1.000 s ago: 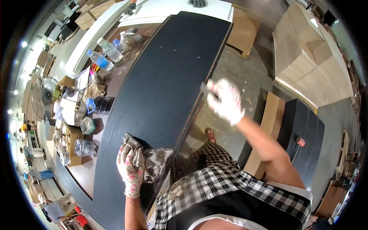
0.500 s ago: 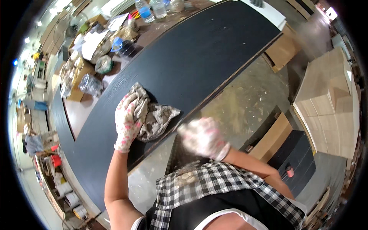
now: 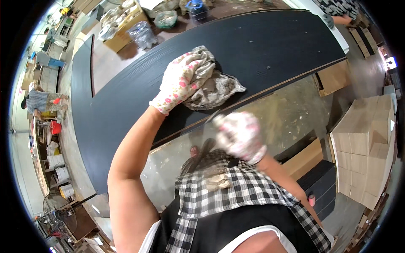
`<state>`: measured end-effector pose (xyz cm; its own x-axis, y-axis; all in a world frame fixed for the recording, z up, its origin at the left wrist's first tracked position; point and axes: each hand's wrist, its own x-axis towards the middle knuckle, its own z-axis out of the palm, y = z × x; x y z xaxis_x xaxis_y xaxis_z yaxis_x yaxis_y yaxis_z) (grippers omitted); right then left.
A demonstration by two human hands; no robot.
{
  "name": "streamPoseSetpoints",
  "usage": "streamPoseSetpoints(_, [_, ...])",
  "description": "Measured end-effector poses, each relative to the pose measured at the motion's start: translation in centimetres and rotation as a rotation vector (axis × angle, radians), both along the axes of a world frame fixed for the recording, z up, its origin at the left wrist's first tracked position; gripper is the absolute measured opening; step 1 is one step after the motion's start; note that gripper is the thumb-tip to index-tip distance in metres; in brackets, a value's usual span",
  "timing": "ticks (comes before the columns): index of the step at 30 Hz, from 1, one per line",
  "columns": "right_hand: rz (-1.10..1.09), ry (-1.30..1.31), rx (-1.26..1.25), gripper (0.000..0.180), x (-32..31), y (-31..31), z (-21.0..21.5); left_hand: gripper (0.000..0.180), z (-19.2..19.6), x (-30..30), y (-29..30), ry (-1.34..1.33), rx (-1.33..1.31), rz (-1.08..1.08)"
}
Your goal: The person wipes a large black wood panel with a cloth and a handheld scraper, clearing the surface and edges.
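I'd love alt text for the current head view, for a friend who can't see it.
A floral-gloved left hand holds a crumpled grey cloth on a long black panel; the gloved right hand, blurred, is by its near edge. A checked apron shows below, and a pale brown stack stands at right.

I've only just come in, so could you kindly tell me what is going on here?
A person in a checked apron is at the near edge of a long black panel. Their gloved left hand holds a crumpled grey cloth on the panel. The gloved right hand is near the edge, too blurred to tell what it may hold. At the panel's far end is a co-worker's gloved hand.
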<state>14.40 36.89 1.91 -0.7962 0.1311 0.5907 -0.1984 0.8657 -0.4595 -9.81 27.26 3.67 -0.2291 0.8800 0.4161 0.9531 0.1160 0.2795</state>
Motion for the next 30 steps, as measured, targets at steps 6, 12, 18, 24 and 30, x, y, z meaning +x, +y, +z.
streamPoseSetpoints(6, [-0.134,-0.060,0.183,0.017,-0.4,-2.8,1.0,0.041,-0.2,-4.5,-12.7,0.060,-0.075,0.115])
streamPoseSetpoints(12, [0.041,-0.029,0.100,0.034,-2.3,-11.8,0.1,0.051,-1.0,-7.2,-22.1,-0.091,-0.071,0.091])
streamPoseSetpoints(18, [0.137,-0.071,0.147,0.037,-2.7,-11.5,-0.2,0.048,-1.9,-5.0,-18.9,-0.068,-0.009,0.159])
streamPoseSetpoints(24, [0.346,-0.152,0.178,0.037,-5.6,-16.0,0.5,0.057,-1.8,-3.7,-20.1,-0.039,-0.035,0.255])
streamPoseSetpoints(30, [0.481,-0.125,0.257,0.029,-8.2,-20.8,1.3,0.061,-3.6,-4.0,-20.2,0.009,0.015,0.290])
